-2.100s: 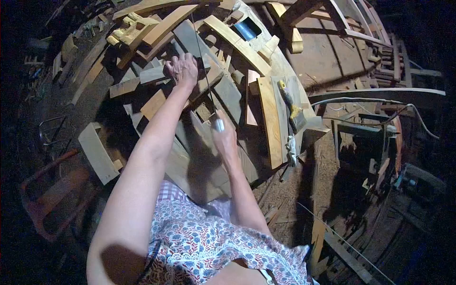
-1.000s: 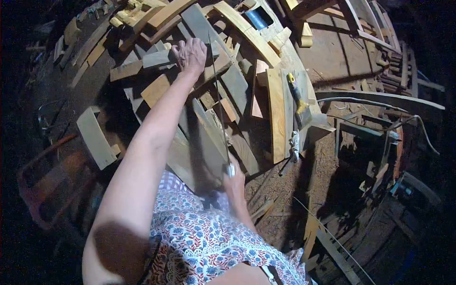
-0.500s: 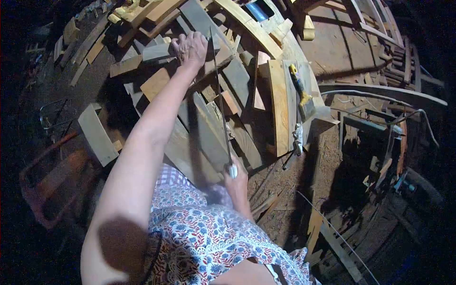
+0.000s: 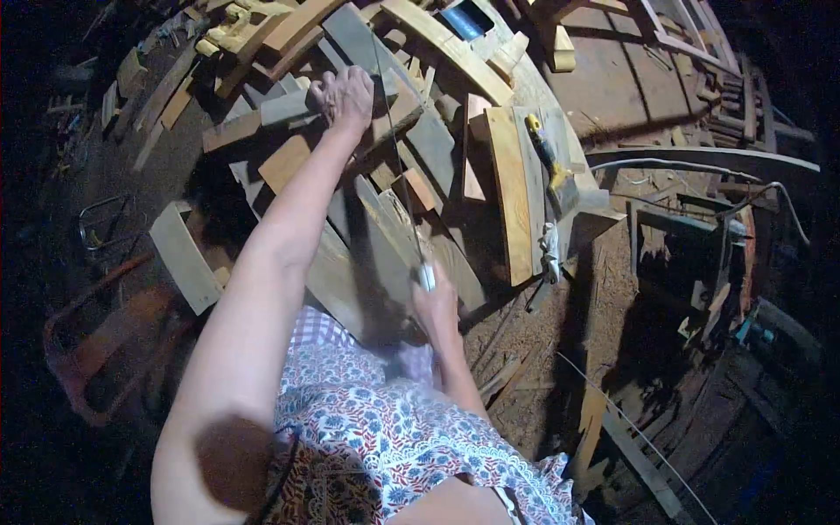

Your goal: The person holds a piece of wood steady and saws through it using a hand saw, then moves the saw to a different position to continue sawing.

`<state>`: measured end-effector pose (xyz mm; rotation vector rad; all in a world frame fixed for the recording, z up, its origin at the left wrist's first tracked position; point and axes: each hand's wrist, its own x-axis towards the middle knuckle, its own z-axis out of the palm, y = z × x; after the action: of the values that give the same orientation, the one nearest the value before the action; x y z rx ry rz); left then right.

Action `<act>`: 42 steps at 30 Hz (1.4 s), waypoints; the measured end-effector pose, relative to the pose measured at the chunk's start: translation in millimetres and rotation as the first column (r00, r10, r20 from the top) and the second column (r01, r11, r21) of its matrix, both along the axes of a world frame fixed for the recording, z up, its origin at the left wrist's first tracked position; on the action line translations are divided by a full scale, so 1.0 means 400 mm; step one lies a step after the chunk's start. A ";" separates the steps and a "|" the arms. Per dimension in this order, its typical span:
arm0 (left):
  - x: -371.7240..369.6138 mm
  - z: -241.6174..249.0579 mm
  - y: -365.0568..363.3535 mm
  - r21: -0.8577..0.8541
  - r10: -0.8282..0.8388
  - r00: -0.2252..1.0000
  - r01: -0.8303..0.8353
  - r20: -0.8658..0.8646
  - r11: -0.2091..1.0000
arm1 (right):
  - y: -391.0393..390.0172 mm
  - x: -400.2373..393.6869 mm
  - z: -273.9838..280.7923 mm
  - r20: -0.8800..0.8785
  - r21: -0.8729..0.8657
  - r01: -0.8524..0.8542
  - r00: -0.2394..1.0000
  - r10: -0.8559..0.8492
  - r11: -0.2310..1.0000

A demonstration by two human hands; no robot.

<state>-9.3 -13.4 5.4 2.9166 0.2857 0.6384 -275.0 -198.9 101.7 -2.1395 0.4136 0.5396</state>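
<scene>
My right hand (image 4: 437,306) is closed around the pale handle of a hand saw (image 4: 400,166). The saw's thin blade, seen nearly edge-on, runs away from me past the inner side of my left hand. With fingers curled, my left hand (image 4: 346,98) presses down on a wooden board (image 4: 398,112) lying across the pile, just left of the blade. Whether the teeth sit in a cut cannot be made out. Grey boards (image 4: 385,229) and a short orange-brown block (image 4: 419,190) lie beneath the saw.
Right of the saw stand a yellowish plank (image 4: 510,197) and a yellow-and-black handled tool (image 4: 549,157). A white crumpled item (image 4: 551,252) hangs below it. An orange frame (image 4: 101,341) is at left. Wood scraps and a thin rod (image 4: 634,433) lie on the ground at right.
My right hand has moved forward, away from my body, and the saw has slid further forward with it. My left hand stays on the board, shifted only slightly.
</scene>
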 end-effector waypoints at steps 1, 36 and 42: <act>-0.004 0.001 -0.004 -0.029 0.011 1.000 -0.010 0.013 1.000 | 0.016 0.086 -0.007 0.037 0.006 -0.012 0.999 0.012 1.000; -0.022 0.008 -0.016 -0.055 0.001 0.995 0.004 0.096 0.998 | -0.015 -0.130 -0.010 0.129 0.032 0.040 0.991 -0.043 0.999; -0.027 0.007 -0.015 -0.062 -0.033 0.999 0.033 0.013 0.998 | 0.043 0.137 0.010 -0.010 0.022 -0.023 1.000 0.023 0.999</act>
<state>-20.2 -19.6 8.2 2.8508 0.2509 0.6306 -220.3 -181.5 105.8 -2.1237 0.3875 0.5660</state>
